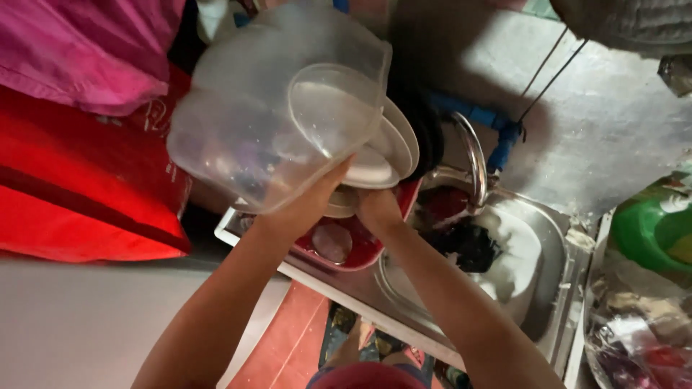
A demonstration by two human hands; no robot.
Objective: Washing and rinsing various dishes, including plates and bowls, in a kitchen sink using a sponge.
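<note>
Here your left hand (310,205) grips the rim of a clear tub (277,108), fingers closed on it, holding it tilted up over the red rack (360,252). Your right hand (376,209) is at the white plates (386,155) standing in that rack (whether its fingers pinch one, you cannot tell). Just right, a tap (472,155) arches over the sink (555,238).

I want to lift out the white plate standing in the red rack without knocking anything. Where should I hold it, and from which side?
Grip the white plate at its upper right rim, coming from the faucet side. It stands on edge in the red dish rack, so that rim is bare, while the clear plastic tub held by the left hand covers its left part. The right hand is already near its lower edge.
</note>
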